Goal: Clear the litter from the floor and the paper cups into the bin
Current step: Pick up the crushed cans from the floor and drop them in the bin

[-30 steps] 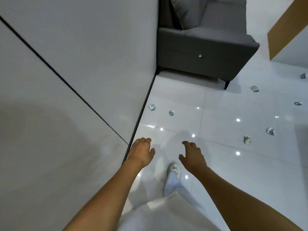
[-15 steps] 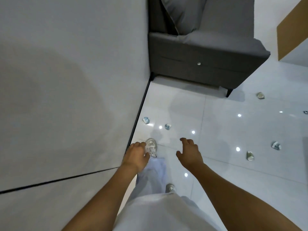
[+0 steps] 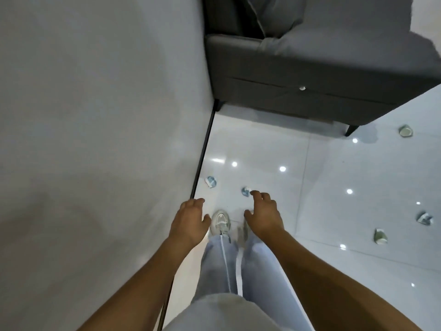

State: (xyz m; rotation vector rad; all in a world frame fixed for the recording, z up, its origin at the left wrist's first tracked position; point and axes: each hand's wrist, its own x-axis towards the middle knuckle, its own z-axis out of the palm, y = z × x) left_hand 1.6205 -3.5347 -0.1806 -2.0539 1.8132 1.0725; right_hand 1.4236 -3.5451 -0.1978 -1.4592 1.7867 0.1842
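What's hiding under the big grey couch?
Under the grey couch you can see only bare white floor, a shadow, and two dark legs. No litter shows there. Farther back under it is hidden by the couch's front, so something could be there.

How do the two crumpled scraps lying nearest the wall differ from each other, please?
The left scrap lies close beside the wall's dark base strip; the right scrap sits farther out on the tile. The left scrap looks larger and lies apart from both hands; the right scrap looks smaller and sits just by the fingertips of the right hand in this view. Both are crumpled, bluish-white, and still on the floor.
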